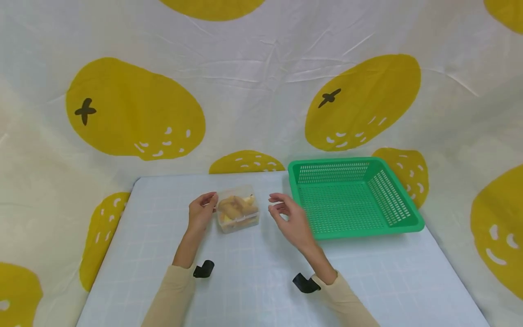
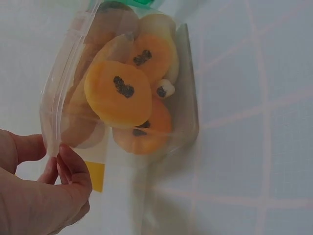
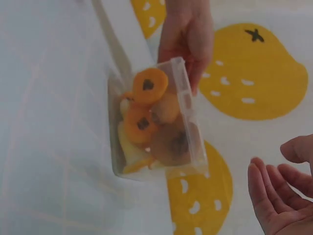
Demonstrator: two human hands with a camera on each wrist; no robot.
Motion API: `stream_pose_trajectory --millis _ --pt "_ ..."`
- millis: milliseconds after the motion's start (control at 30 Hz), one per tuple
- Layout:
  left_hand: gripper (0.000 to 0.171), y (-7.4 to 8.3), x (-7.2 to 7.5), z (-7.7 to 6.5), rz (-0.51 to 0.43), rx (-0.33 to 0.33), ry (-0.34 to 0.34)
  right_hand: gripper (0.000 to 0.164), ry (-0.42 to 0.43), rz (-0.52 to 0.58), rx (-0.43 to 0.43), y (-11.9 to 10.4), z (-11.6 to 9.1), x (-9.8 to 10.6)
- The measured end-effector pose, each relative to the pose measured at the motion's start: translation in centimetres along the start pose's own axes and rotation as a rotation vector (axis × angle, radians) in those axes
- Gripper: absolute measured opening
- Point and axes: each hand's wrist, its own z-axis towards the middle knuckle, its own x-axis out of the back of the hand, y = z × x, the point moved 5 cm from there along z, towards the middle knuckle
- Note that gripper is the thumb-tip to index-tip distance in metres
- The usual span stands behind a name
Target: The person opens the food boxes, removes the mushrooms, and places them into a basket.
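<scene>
A clear plastic box (image 1: 238, 209) with a see-through lid stands near the table's far edge. Inside lie several smooth orange fruits (image 2: 119, 93) with dark ends, along with paler yellow and brownish pieces. At the box's left side, my left hand (image 1: 200, 213) pinches the rim at the lid's corner between thumb and fingers; the left wrist view shows this grip close up. My right hand (image 1: 291, 221) hovers to the right of the box, apart from it, thumb and fingers spread and loosely bent with nothing between them. In the right wrist view the box (image 3: 161, 169) appears sideways.
A green plastic basket (image 1: 339, 227) with slotted walls stands to the right, close beside my right hand. A pale checked cloth covers the table (image 1: 253, 290). Behind it hangs a white curtain (image 1: 261, 104) printed with large yellow fruits.
</scene>
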Motion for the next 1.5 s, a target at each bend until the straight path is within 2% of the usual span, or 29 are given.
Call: stream_pose_trajectory --millis 233,400,567,833,1100,1333,1500 --pt "0.034 -0.1 -0.4 0.0 0.004 -0.009 -0.001 0.022 -0.005 0.071 -0.068 1.3 -0.7 -2.2" --pt "0.033 -0.1 -0.7 0.0 -0.004 -0.016 -0.018 0.02 -0.02 0.176 -0.168 2.8 -1.3 -3.8" --pt "0.032 -0.4 -0.7 0.1 -0.007 -0.018 -0.025 0.016 -0.065 0.208 -0.271 4.1 -2.0 -5.3" --pt "0.033 -0.4 -0.7 0.1 -0.012 -0.015 -0.032 0.029 -0.154 0.26 -0.353 5.2 -2.3 -7.3" --pt "0.034 -0.3 -0.5 0.1 -0.019 -0.014 -0.031 0.039 -0.2 0.428 -0.446 5.3 -2.0 -9.0" --pt "0.035 -0.2 -0.3 0.0 -0.023 -0.022 -0.033 0.046 -0.157 0.518 -0.606 5.3 -2.0 -9.9" --pt "0.036 -0.3 0.1 0.0 -0.033 -0.019 -0.039 0.045 -0.112 0.532 -0.673 5.1 -2.0 -10.7"
